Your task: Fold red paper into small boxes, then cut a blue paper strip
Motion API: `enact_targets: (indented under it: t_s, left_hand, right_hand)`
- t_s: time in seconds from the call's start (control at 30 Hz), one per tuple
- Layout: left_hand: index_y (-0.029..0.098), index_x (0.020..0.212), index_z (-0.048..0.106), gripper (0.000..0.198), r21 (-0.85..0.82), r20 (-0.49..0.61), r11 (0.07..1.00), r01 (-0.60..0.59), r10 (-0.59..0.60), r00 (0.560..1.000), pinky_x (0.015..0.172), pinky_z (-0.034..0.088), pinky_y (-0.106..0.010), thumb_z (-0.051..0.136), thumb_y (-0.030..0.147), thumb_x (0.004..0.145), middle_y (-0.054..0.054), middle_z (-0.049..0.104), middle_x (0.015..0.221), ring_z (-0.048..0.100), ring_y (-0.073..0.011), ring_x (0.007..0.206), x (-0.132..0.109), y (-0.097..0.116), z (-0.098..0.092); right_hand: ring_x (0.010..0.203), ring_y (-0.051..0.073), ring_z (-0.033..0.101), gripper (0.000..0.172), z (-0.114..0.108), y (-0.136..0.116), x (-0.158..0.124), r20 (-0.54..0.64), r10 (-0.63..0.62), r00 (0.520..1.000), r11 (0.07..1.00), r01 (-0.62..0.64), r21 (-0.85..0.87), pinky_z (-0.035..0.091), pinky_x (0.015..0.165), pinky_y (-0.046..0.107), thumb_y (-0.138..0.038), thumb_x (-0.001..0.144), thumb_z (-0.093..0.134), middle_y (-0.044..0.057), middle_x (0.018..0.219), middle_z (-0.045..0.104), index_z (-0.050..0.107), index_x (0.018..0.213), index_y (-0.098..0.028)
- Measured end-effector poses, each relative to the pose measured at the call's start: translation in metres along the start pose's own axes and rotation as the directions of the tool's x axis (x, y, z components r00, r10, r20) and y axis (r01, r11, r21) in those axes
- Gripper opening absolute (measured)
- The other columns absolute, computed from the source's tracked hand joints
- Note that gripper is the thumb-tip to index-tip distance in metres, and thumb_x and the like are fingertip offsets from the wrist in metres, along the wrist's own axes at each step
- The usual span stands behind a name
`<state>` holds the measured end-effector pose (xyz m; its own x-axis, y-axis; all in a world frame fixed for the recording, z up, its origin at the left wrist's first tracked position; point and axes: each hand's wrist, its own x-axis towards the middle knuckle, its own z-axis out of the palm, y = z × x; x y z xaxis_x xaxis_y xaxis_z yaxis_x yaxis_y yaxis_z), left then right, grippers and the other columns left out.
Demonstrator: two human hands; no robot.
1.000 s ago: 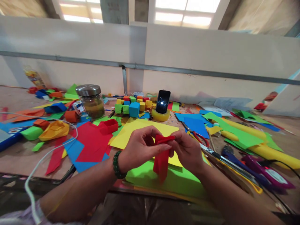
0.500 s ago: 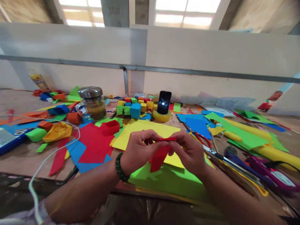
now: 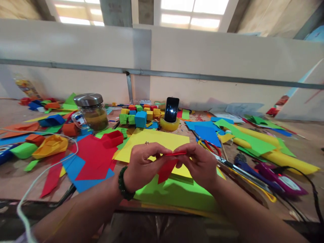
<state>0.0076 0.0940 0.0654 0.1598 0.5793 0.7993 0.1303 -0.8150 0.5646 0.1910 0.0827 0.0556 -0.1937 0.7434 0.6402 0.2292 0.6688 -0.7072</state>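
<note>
Between my two hands is a piece of folded red paper (image 3: 167,170), its top edge bent over into a narrow strip. My left hand (image 3: 144,165) pinches the left end of that fold between thumb and fingers; a green bead bracelet circles the wrist. At the right end, my right hand (image 3: 201,165) pinches the same fold. The paper's lower part hangs down, tilted to the left. Beneath the hands lie a yellow sheet (image 3: 141,135) and a green sheet (image 3: 174,197) at the table's front edge. My fingers hide part of the fold.
A lidded glass mug (image 3: 92,116) and red paper (image 3: 93,158) lie left. Behind are several small paper cubes (image 3: 140,119) and a phone (image 3: 172,109) propped on a tape roll (image 3: 170,125). Scissors (image 3: 211,146), a utility knife (image 3: 243,172) and a purple glue gun (image 3: 280,179) lie right. A white cable (image 3: 50,162) crosses left.
My view has shifted slightly to the right. Both hands keep their pinch on the red paper, and its hanging part now looks shorter, tipped differently.
</note>
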Motion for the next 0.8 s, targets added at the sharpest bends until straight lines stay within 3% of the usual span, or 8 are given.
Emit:
enact_targets:
  t_s: [0.2,0.4,0.57,0.67,0.8]
  left_hand:
    - [0.015,0.079,0.070,0.006,-0.009,0.045,0.999,-0.039,0.040,0.998,0.057,0.049,-0.016,0.076,0.013,0.076,-0.001,0.072,0.069,0.064,-0.0087,0.059,0.000,0.000,0.000]
    - [0.013,0.080,0.072,0.003,-0.067,0.036,0.994,0.085,-0.083,0.996,0.054,0.049,-0.016,0.072,0.016,0.078,-0.003,0.073,0.070,0.063,-0.0092,0.057,0.004,0.004,0.001]
    - [0.013,0.072,0.070,0.008,-0.027,0.013,0.995,0.093,-0.092,0.996,0.051,0.047,-0.015,0.068,0.014,0.080,-0.002,0.069,0.062,0.060,-0.0084,0.054,0.005,0.004,0.001]
    - [0.013,0.069,0.069,0.013,-0.019,0.089,0.990,0.139,-0.137,0.987,0.050,0.045,-0.015,0.066,0.016,0.081,-0.001,0.068,0.060,0.058,-0.0082,0.053,0.006,0.005,0.001]
    - [0.012,0.066,0.064,0.029,-0.078,0.262,0.944,0.321,-0.291,0.920,0.047,0.044,-0.017,0.058,0.027,0.089,-0.001,0.063,0.057,0.056,-0.0087,0.051,0.008,0.000,0.003]
  right_hand:
    - [0.056,0.010,0.064,0.004,-0.001,0.000,0.001,-0.001,-0.042,0.999,0.999,0.042,0.029,0.053,0.051,0.021,-0.017,0.087,0.063,0.000,0.074,0.066,0.065,0.087,-0.021]
    - [0.049,0.009,0.057,0.002,-0.005,0.001,0.004,-0.044,0.036,0.998,0.994,-0.031,0.107,0.046,0.044,0.020,-0.020,0.087,0.065,-0.001,0.070,0.062,0.066,0.086,-0.020]
    - [0.069,0.014,0.062,0.005,-0.008,0.001,0.008,-0.006,0.023,1.000,1.000,-0.023,0.019,0.052,0.062,0.027,-0.024,0.086,0.064,0.002,0.076,0.065,0.066,0.087,-0.020]
    - [0.073,0.016,0.062,0.007,-0.006,-0.004,0.011,0.040,0.008,0.999,1.000,-0.007,-0.029,0.051,0.066,0.028,-0.027,0.085,0.066,0.003,0.079,0.067,0.067,0.088,-0.020]
    - [0.059,0.012,0.056,0.017,-0.006,-0.003,0.016,0.021,0.157,0.987,0.987,-0.157,-0.021,0.045,0.053,0.024,-0.032,0.082,0.069,0.000,0.064,0.065,0.067,0.072,-0.019]
